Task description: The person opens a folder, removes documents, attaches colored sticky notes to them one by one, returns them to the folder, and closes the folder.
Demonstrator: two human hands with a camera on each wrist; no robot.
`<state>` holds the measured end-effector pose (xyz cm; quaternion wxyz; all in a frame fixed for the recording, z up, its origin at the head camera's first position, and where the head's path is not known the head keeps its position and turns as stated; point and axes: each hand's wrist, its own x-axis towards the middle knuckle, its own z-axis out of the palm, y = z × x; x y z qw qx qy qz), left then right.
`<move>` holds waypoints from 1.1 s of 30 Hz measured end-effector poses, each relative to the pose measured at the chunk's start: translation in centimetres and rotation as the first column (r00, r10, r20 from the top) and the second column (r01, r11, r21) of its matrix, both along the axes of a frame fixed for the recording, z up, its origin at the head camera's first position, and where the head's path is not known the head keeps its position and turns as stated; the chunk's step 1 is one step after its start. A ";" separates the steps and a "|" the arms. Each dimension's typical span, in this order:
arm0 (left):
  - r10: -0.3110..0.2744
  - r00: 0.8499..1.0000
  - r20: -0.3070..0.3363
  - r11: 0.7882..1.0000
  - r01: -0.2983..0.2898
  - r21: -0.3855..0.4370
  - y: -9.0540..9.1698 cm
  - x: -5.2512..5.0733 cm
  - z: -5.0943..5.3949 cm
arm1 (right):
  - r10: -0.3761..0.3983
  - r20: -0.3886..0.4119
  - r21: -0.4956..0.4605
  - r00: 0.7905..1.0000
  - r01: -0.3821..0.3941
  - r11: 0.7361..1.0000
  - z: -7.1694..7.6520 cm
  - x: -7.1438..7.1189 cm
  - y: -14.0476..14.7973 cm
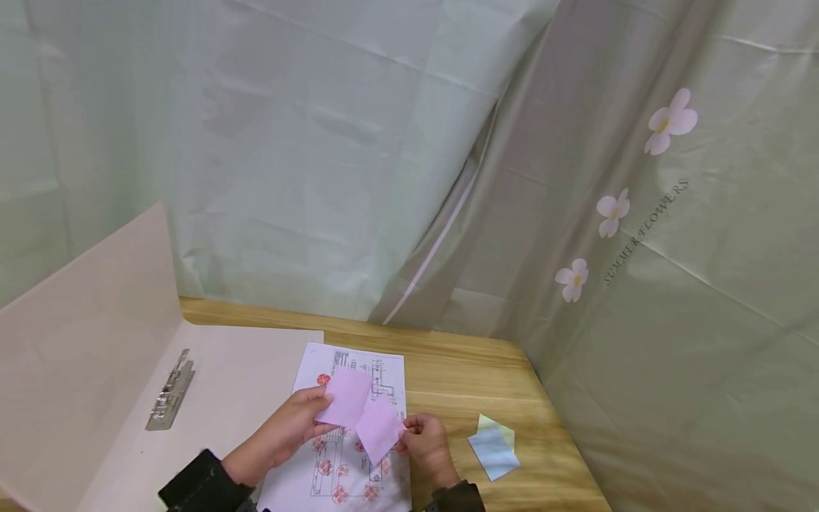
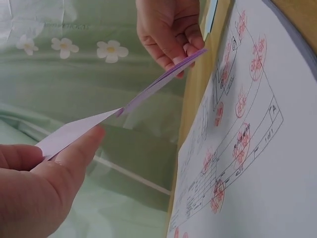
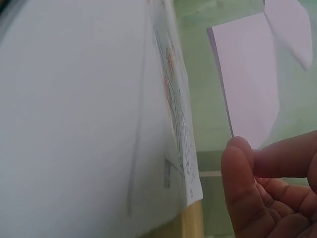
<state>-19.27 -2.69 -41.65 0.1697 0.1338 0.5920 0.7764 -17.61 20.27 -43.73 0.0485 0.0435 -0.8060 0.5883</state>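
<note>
Above a printed drawing (image 1: 320, 412) with red stamps, my left hand (image 1: 296, 425) pinches a pink sticky note (image 1: 348, 400) by its left side. My right hand (image 1: 427, 442) grips a thin pink sticky note pad (image 1: 379, 430) at its right edge, between thumb and fingertips. Note and pad meet along one edge. In the left wrist view the pad (image 2: 161, 84) is thicker and more purple at its edge than the note (image 2: 79, 130). The right wrist view shows thumb and index finger on the pad's corner (image 3: 245, 84).
An open pale folder (image 1: 249, 370) with a metal clip (image 1: 171, 395) lies on the left, its cover (image 1: 96, 355) raised. Blue (image 1: 494, 453) and yellow-green (image 1: 505, 431) sticky notes lie on the wooden table (image 1: 461, 370) at right. Curtains (image 1: 320, 178) hang behind and to the right.
</note>
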 end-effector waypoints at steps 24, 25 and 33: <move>0.204 0.938 -0.280 0.876 -0.303 -0.376 -1.3 -1.7 -0.1 | -0.390 0.032 -0.005 0.920 0.391 0.920 -4.0 -3.4 9.2; 0.202 0.935 -0.291 0.868 -0.309 -0.388 -1.3 -1.8 -0.1 | -0.402 0.041 -0.038 0.915 0.403 0.914 -4.1 -3.5 9.4; 0.119 0.898 -0.423 0.792 -0.343 -0.505 -1.0 -2.8 -0.3 | -0.430 0.059 -0.185 0.901 0.433 0.882 -4.4 -3.5 10.1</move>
